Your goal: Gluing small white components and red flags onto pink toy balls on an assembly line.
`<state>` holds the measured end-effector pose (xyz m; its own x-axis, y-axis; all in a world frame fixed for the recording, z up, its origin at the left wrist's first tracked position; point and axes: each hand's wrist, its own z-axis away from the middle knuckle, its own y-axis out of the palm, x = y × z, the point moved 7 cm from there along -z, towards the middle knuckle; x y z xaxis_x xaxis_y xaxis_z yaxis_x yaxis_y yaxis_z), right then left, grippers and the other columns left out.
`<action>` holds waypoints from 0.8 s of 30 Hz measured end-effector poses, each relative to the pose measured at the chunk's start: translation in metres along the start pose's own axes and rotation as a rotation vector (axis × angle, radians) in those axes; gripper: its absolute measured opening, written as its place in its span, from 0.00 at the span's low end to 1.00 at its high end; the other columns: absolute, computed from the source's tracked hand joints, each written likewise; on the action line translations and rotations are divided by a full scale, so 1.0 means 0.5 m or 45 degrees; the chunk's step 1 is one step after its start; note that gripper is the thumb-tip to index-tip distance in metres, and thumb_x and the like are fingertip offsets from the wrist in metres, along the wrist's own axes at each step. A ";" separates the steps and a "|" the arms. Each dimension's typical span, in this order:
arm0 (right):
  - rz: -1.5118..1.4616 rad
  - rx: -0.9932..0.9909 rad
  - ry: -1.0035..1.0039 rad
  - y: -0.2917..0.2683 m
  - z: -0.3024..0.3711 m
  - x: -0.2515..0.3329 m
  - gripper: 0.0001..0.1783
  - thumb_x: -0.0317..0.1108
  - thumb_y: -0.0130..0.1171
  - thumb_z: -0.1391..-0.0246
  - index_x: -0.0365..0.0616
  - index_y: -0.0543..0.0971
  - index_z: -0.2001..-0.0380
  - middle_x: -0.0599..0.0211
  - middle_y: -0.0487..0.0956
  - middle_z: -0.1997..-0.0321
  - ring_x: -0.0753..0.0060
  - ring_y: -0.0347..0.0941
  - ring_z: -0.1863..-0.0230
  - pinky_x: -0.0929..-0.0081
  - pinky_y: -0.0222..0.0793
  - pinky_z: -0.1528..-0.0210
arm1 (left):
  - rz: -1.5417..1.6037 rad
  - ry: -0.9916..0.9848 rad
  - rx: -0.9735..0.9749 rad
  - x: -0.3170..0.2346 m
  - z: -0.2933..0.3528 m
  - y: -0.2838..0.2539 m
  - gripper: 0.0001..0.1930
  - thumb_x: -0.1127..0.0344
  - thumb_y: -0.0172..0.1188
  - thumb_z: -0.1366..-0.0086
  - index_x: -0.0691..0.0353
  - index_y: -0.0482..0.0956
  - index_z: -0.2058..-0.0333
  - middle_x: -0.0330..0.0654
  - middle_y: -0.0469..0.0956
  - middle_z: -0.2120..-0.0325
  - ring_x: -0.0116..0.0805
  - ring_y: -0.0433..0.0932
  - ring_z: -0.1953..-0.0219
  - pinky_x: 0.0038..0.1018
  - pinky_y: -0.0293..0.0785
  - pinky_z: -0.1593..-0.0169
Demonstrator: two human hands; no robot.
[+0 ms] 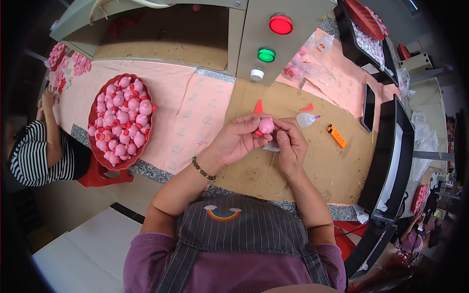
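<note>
A small round pink figure with red parts (pixel 266 125) is held between the thumb and fingers of my left hand (pixel 229 139), which wears a beaded bracelet. My right hand (pixel 292 149) is closed, its fingertips against the figure's right side; whatever they pinch is hidden. Something white shows partly beneath both hands. Just beyond my right hand lies a small translucent squeeze bottle (pixel 306 119) with a thin pink tip. An orange utility knife (pixel 336 136) rests farther right. Two red triangular pieces, one of them (pixel 307 107) near the bottle, lie ahead of my hands.
Brown cardboard (pixel 254 171) covers the work surface. At left stands a red scalloped basket (pixel 93 139) heaped with pink figures. A machine (pixel 254 39) with red and green buttons is ahead. Black trays (pixel 391 151) and a phone-like slab (pixel 368 108) are at right. Another person (pixel 36 151) works at far left.
</note>
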<state>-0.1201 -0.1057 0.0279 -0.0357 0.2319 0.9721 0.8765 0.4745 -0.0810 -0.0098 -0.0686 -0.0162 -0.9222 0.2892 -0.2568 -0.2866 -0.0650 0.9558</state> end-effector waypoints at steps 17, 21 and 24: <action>0.028 -0.032 -0.074 -0.006 0.001 -0.001 0.09 0.25 0.46 0.43 0.35 0.75 0.62 0.65 0.69 0.60 0.81 0.66 0.65 0.87 0.63 0.66 | -0.182 0.111 0.170 -0.002 0.002 0.012 0.24 0.81 0.56 0.45 0.60 0.67 0.48 0.46 0.73 0.55 0.38 0.75 0.54 0.31 0.71 0.47; 0.034 -0.024 -0.088 -0.004 0.000 -0.002 0.09 0.25 0.46 0.42 0.35 0.75 0.62 0.66 0.69 0.60 0.81 0.66 0.66 0.87 0.63 0.68 | -0.201 0.121 0.152 -0.003 0.002 0.010 0.26 0.82 0.58 0.46 0.60 0.66 0.48 0.46 0.74 0.56 0.39 0.75 0.54 0.30 0.70 0.46; 0.052 -0.033 -0.087 -0.006 0.001 -0.003 0.09 0.24 0.46 0.42 0.34 0.74 0.62 0.66 0.69 0.60 0.81 0.65 0.65 0.86 0.63 0.66 | -0.255 0.130 0.097 -0.005 0.003 0.011 0.22 0.82 0.56 0.45 0.63 0.67 0.50 0.45 0.73 0.58 0.36 0.75 0.55 0.27 0.72 0.50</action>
<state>-0.1227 -0.1071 0.0264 -0.0314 0.3085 0.9507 0.8900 0.4415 -0.1139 -0.0086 -0.0681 -0.0099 -0.8715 0.1910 -0.4517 -0.4495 0.0573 0.8914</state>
